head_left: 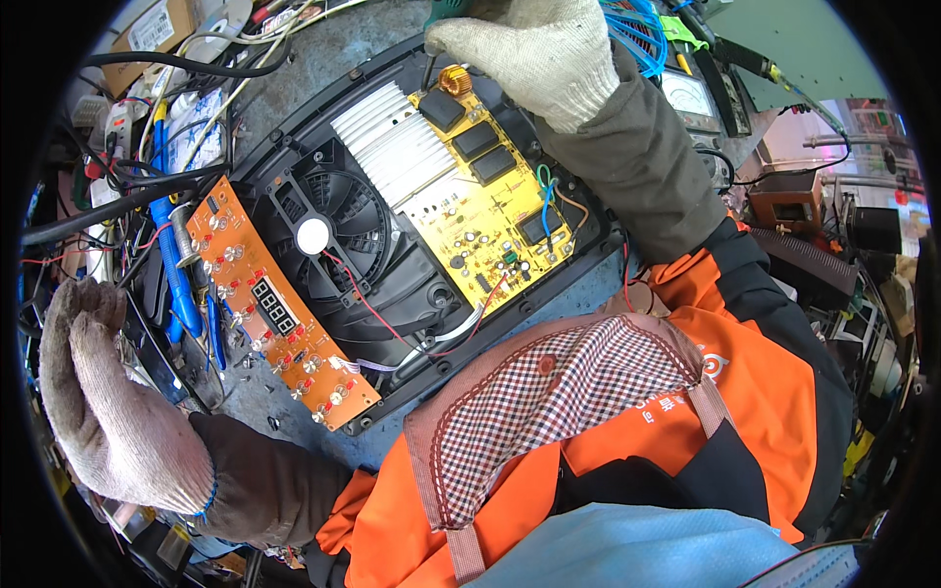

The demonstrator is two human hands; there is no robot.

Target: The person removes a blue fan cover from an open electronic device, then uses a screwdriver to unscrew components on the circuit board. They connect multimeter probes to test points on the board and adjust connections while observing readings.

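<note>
An opened black appliance housing (pixel 412 343) lies on the bench with a round black fan (pixel 319 235), a silver finned heat sink (pixel 392 147) and a yellow circuit board (pixel 485 206) inside. My right hand (pixel 534 49), in a white knit glove, grips a green-handled screwdriver (pixel 431 54) whose tip touches the yellow board's far corner by a copper coil (pixel 454 80). My left hand (pixel 103 392), also gloved, rests curled at the bench's left edge, beside an orange control board (pixel 279 314) with red buttons and a small display. Nothing shows in its grasp.
Tangled cables, a blue pen-like tool (pixel 176 274) and small parts crowd the left side. An analog meter (pixel 691 98) and blue wires (pixel 632 29) lie at the far right. Boxes and equipment stand further right. My orange vest and checked apron fill the lower middle.
</note>
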